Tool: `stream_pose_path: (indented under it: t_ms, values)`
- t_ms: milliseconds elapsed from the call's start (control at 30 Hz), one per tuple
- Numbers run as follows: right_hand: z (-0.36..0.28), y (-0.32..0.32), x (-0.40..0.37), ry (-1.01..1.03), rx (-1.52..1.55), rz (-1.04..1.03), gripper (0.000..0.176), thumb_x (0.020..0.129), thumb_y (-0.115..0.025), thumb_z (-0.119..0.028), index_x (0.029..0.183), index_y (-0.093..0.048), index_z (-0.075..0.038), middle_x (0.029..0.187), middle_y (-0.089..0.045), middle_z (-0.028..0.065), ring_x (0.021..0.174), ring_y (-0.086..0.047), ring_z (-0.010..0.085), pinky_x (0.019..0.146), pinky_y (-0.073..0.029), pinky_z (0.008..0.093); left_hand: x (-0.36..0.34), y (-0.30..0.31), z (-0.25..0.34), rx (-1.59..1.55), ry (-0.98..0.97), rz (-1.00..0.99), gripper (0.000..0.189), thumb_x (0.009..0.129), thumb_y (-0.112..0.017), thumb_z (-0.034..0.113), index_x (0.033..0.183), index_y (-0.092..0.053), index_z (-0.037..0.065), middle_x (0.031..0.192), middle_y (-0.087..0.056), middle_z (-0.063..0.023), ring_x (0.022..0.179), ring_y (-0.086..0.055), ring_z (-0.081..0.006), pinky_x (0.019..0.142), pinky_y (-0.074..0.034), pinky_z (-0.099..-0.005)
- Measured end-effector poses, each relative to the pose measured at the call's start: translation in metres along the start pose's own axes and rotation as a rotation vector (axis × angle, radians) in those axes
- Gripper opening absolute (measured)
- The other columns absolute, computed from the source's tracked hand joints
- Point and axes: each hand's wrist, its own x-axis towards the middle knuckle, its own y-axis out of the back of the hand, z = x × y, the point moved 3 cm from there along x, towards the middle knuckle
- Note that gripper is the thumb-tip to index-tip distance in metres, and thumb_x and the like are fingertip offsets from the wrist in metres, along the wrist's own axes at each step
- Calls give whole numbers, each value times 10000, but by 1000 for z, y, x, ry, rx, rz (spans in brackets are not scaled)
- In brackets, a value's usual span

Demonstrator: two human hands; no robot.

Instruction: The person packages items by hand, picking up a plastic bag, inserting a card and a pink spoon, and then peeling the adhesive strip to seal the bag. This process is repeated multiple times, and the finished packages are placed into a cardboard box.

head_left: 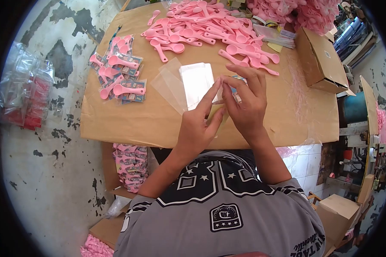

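Shows plain pink on the far spoons [210, 25], flat brown on the table [128, 124], bright white on the middle stack [196, 81]. Carries bluish print on the left cards [135, 99], pale and dark-grey blotches on the left floor [64, 145], grey with black panels and white stars on the near shirt [176, 227].

"What lies on our brown table [124, 122]?"
"We see loose pink spoons [210, 36] heaped along the back, carded spoons [131, 91] left, clear bags [170, 83] beside a white stack [196, 83], a cardboard box [324, 60] right."
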Motion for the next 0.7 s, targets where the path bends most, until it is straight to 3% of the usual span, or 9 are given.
stream_pose_path:
  t_ms: [67, 167, 267, 367, 400, 467, 533, 600, 700]
  values:
    - [1, 3, 2, -45, 51, 8, 213, 810, -750, -5, 1019, -735, -45, 1190, -711, 100, 1105, -625, 311, 930, -503, 407, -1, -2, 1, 20, -42, -13, 708, 936, -682, -1, 1596, -450, 105, 732, -397, -72, 580, -340, -137, 551, -385, -295]
    - [8, 9, 5, -227, 220, 18, 157, 839, -723, 30, 992, -725, -2, 1183, -726, 149, 1111, -670, 302, 988, -509, 379, 0, -2, 2, 52, 19, -123, 708, 948, -680, 17, 1604, -431, 107, 748, -590, -103, 563, -388, -130, 567, -405, -280]
    - [49, 18, 5, -384, 425, 255, 168, 833, -732, 0, 999, -711, -19, 1136, -722, 143, 1058, -687, 318, 958, -524, 392, -4, -10, -5, -171, 106, -194, 676, 1004, -673, 73, 1620, -395, 99, 840, -763, -55, 612, -550, -21, 541, -432, -211]
    - [60, 37, 12, -370, 414, 247, 189, 835, -750, -19, 1021, -715, -21, 1167, -712, 144, 1114, -672, 300, 991, -506, 390, -3, -11, -14, -391, 194, -126, 657, 1011, -652, 77, 1615, -395, 113, 972, -807, -95, 584, -529, -35, 544, -424, -229]
    - [53, 39, 14, -280, 328, 166, 195, 837, -749, -18, 1029, -718, -21, 1181, -706, 143, 1130, -662, 301, 1002, -500, 401, -3, -11, -15, -441, 214, -109, 650, 1014, -646, 78, 1613, -397, 116, 997, -816, -101, 580, -523, -33, 541, -420, -231]
    - [31, 43, 10, -101, 153, 6, 206, 840, -746, -16, 1045, -724, -21, 1208, -695, 141, 1161, -644, 302, 1023, -489, 421, 0, -7, -16, -463, 232, -93, 634, 1021, -641, 79, 1609, -408, 119, 992, -816, -94, 586, -514, -11, 522, -409, -222]
    - [16, 34, 4, -58, 87, -34, 232, 824, -775, -27, 1052, -740, -44, 1264, -676, 120, 1196, -603, 320, 1012, -481, 450, 1, -5, -15, -425, 236, -111, 645, 1024, -647, 81, 1617, -395, 112, 864, -779, -48, 613, -548, -17, 516, -428, -212]
    - [5, 27, 3, 22, 21, -29, 238, 809, -794, -35, 1041, -746, -57, 1274, -673, 108, 1190, -593, 331, 991, -485, 453, 2, -3, -13, -373, 230, -160, 666, 1036, -643, 74, 1632, -347, 83, 904, -762, -61, 685, -656, -47, 538, -530, -203]
    - [3, 19, 2, 48, -35, -5, 268, 777, -817, -42, 1035, -751, -62, 1282, -672, 88, 1176, -589, 332, 975, -481, 445, -1, -2, -6, -314, 233, -152, 662, 1017, -666, 71, 1623, -401, 89, 661, -526, 74, 577, -466, 3, 509, -405, -186]
